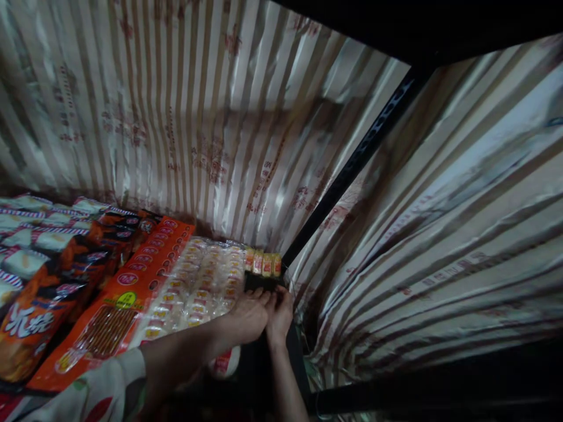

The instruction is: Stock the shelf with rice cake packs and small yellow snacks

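Observation:
Four-sided small yellow packs with red marks stand in a short row at the back corner of the dark shelf. Just in front of them my left hand reaches in from the left, its fingers bent and drawn together. Close against it is my right hand, fingers curled, with the fingertips of both hands meeting. Whatever lies between the fingers is too dark and small to make out. Rows of clear-wrapped white packs with yellow and red labels lie beside my left hand. A white pack with a red label shows below my left wrist.
A long orange snack package lies left of the white packs. Further left are several orange and black snack bags and white bags. A black metal post rises at the corner, with striped sheeting behind.

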Demonstrator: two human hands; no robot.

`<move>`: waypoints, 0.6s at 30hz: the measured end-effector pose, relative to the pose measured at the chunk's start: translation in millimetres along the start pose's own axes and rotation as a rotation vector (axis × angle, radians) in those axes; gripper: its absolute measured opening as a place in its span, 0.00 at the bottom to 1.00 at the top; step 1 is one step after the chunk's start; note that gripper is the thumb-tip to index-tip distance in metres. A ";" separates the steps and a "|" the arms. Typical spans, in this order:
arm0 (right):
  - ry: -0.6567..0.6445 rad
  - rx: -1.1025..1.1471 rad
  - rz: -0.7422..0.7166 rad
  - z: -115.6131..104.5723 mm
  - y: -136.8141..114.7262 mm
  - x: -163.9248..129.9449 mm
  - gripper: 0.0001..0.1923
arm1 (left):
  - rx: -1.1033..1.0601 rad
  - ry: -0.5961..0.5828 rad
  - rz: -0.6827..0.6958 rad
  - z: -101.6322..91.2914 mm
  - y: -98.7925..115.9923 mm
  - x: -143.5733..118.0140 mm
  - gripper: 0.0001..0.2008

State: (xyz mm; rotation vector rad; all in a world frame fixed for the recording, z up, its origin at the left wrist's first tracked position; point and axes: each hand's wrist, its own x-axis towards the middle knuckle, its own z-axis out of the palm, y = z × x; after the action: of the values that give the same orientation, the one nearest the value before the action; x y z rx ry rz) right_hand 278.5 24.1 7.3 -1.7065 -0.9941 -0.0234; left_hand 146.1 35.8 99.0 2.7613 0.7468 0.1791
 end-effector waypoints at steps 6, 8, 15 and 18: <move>0.056 0.271 0.284 -42.8 -59.0 -71.6 0.20 | -0.266 0.069 0.112 -12.3 30.3 -83.2 0.26; 0.034 0.338 0.333 -52.8 -75.0 -105.1 0.20 | -0.378 0.055 0.083 -11.8 40.8 -116.0 0.24; -0.420 0.078 0.211 -69.8 -81.6 -220.6 0.14 | -0.684 0.040 -0.225 62.9 48.9 -224.1 0.18; -0.949 -0.209 0.133 -66.6 -68.2 -249.5 0.14 | -0.572 -0.221 -0.408 118.3 37.2 -258.5 0.17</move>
State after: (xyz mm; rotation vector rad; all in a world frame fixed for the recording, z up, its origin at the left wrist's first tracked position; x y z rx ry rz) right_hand 105.0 -175.0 -31.9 -1.9965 -1.5875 0.8642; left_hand -35.8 -154.0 -15.2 2.0097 0.9926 -0.0017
